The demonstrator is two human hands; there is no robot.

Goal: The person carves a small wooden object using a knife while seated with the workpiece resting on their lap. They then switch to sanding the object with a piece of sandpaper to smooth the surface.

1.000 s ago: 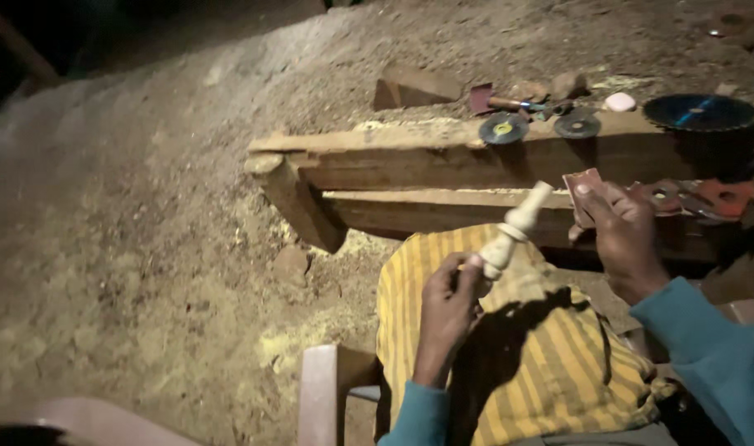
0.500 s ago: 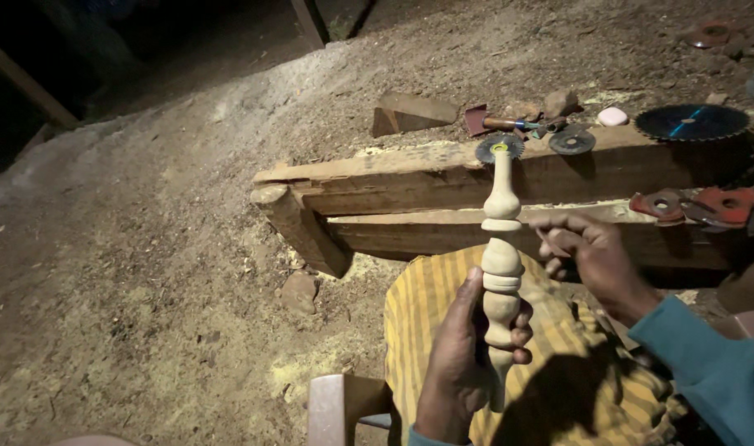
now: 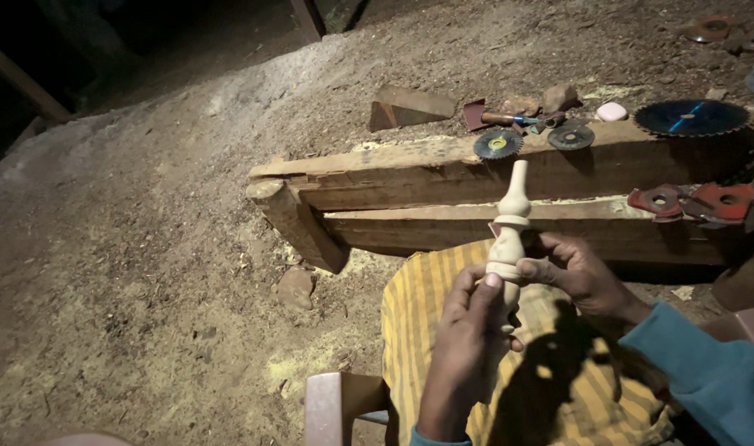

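Sawdust floor behind; spindle (image 3: 509,239) gripped upright by left hand (image 3: 468,330), pinched by right hand (image 3: 575,272); sanding judged underway, steady grip needed.

Saw blades (image 3: 692,117) on wooden beams (image 3: 443,169)

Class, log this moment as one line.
left hand: grips turned wooden spindle upright | right hand: fingers on spindle | below: yellow striped cloth

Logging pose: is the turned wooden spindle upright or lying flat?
Upright. The turned wooden spindle stands near vertical, narrow tip up, lower part gripped by the left hand, right hand fingers at its middle, above the yellow striped cloth.
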